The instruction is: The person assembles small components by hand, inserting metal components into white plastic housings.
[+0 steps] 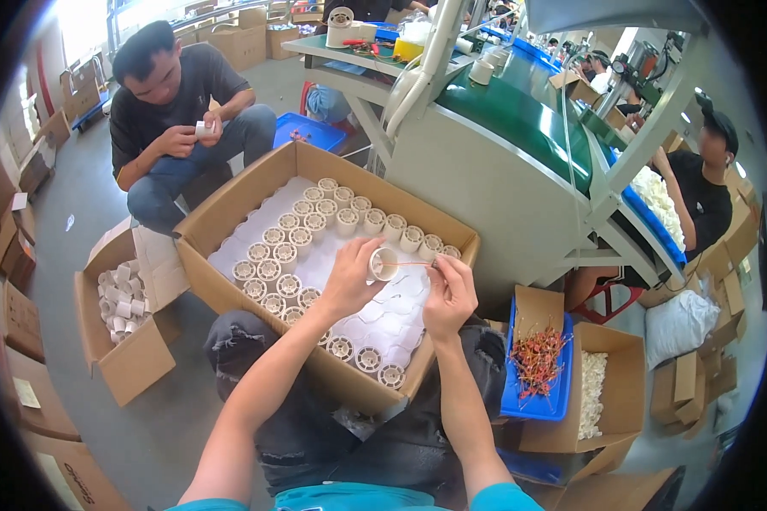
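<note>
Mid-frame, just above the open carton (230, 203), your left hand (354, 277) curls around a white cup (387, 266), mouth tipped toward you. Your right hand (449, 298), to its right, is narrowed to a fingertip pinch, apparently on the far end of a thin orange wire (413, 264) running out of the cup. Exact fingertip contact too small to tell.

Why so: left grip likely steadies the cup and leaves its mouth clear; right pinch seems to keep the wire straight and off the rim. Carton sits before your knees, probably for short reach. White cylinders (268, 269) stand upright in rows along its sides, likely so their ends face up and stay countable. Blue tray (510, 400) with tangled red wired parts (537, 362) sits lower right, on your right hand's side, presumably for easy picking.

Materials: cup and cylinders look like rigid plastic, smooth-walled, round; standing ones show slotted, spoked ends. White liner (392, 302) under them has scalloped outlines, looks thin and slick. Carton: brown corrugated board. Wire: slim, flexible. Tray: glossy blue plastic. Right of it, cream pieces (592, 392) heap loosely; lower left, white tubular pieces (121, 298) lie jumbled in a smaller box (132, 375).
</note>
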{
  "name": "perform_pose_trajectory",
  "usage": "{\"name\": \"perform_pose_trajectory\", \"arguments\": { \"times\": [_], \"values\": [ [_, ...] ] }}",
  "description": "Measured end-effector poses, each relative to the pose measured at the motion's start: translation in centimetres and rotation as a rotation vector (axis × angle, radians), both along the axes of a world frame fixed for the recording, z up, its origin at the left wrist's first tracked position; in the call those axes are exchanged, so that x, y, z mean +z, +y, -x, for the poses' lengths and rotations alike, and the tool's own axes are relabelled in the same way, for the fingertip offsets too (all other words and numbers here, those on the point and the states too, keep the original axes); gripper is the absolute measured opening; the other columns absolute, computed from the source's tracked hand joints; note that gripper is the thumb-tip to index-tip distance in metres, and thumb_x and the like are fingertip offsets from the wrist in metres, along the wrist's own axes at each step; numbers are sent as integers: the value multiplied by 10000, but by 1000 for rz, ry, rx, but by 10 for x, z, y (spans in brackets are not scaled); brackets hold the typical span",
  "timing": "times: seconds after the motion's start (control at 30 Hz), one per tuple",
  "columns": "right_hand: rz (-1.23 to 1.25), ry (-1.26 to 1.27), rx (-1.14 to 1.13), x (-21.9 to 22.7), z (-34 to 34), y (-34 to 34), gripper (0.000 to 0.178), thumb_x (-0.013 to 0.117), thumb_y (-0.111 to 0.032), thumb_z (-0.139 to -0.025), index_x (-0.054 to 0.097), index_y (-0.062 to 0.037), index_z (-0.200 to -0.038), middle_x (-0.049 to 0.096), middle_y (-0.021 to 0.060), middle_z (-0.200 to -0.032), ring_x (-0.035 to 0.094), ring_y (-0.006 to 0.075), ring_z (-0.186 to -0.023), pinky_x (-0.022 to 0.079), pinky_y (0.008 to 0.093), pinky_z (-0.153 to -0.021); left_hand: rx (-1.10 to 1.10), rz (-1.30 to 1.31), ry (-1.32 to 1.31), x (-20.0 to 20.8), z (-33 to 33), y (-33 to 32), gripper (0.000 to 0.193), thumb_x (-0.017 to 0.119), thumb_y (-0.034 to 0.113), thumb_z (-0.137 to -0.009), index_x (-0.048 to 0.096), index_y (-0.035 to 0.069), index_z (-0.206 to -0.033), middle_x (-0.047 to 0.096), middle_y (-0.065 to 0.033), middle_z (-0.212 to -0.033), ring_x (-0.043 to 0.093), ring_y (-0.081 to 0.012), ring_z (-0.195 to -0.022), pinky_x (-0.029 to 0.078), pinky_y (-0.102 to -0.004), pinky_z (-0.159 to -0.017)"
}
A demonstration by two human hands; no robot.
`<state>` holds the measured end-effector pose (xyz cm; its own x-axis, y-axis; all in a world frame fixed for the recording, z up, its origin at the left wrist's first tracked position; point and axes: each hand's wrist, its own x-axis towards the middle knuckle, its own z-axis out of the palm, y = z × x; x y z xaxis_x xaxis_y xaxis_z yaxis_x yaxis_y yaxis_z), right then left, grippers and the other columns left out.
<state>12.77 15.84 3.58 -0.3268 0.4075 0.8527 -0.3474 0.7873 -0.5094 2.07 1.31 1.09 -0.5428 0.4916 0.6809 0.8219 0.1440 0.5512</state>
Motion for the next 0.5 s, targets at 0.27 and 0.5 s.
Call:
{"name": "perform_pose_trajectory", "arguments": {
  "times": [0.27,0.5],
  "values": [
    [-104,-26,-3,6,1,-5,198,712,63,-804,690,12,-994,677,126,-999,671,259,-857,551,330,-748,59,-24,68,4,3,2,616,830,85,-650,551,74,-1200,550,-132,-1143,544,-341,-1048,428,-425,-893],
    [-213,-42,-32,6,2,-8,197,707,45,-814,688,8,-1006,673,122,-993,669,258,-852,558,336,-739,41,-14,104,4,2,3,605,824,80,-641,552,77,-1181,546,-122,-1115,538,-333,-1039,421,-419,-881]
  ]
}}
